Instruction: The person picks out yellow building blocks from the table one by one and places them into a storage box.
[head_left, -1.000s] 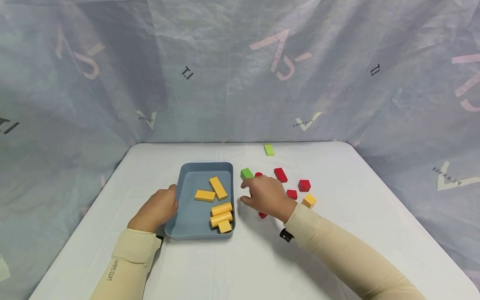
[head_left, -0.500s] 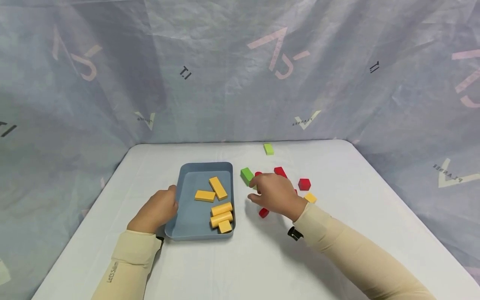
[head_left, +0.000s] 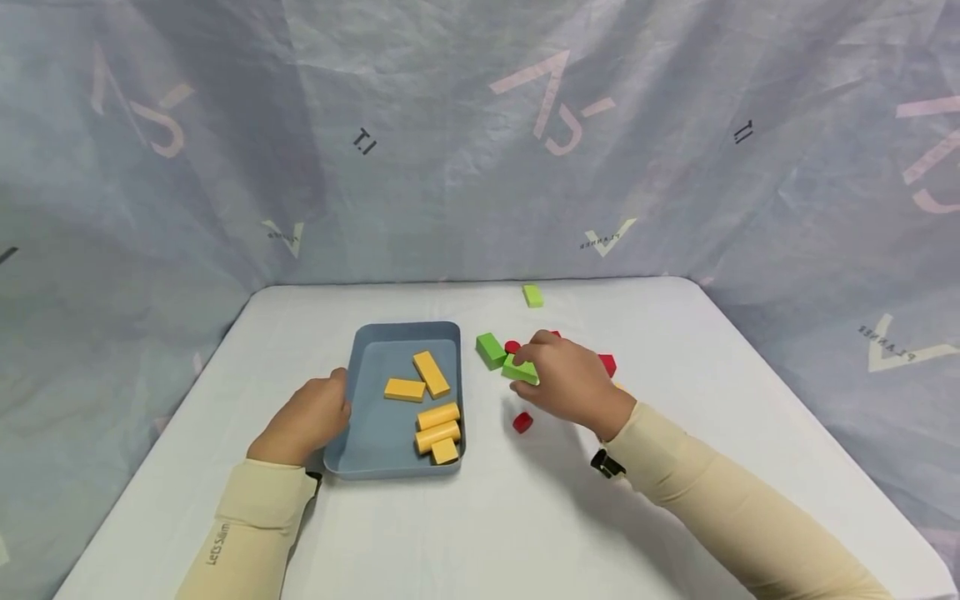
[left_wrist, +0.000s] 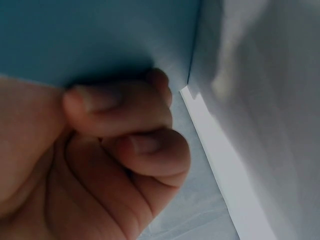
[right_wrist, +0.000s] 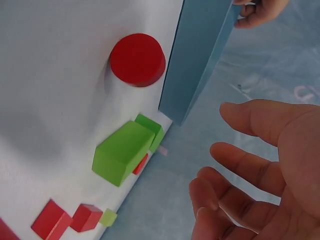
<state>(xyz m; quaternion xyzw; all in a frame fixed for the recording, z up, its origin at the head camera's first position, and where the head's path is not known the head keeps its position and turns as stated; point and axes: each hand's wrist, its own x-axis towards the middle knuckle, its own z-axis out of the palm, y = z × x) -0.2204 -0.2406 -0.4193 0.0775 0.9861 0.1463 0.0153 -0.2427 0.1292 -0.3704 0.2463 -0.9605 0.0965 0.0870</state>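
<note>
My left hand (head_left: 303, 417) grips the left wall of a blue-grey tray (head_left: 367, 429); in the left wrist view its fingers curl under the tray's edge. Two yellow cylinders (head_left: 438, 425) and several yellow blocks (head_left: 431, 373) lie inside the tray. Over the table right of the tray, my right hand (head_left: 570, 379) hovers with thumb and fingers spread and nothing between them. Its fingertips overlap a light green block (head_left: 517, 369) in the head view. A darker green block (head_left: 491, 351) lies beside that one. Toward me is a short red cylinder (head_left: 522, 422), large in the right wrist view.
Behind the hand sits another red round piece (head_left: 512, 347). A red block (head_left: 608, 364) and a yellow block show partly past the hand. One small light green block (head_left: 533, 296) lies near the table's far edge. Grey fabric (head_left: 450, 167) hangs behind the white table (head_left: 397, 542).
The right hand has moved rightward away from the tray, uncovering the light green block and covering more of the red and yellow blocks. The left hand stays on the tray.
</note>
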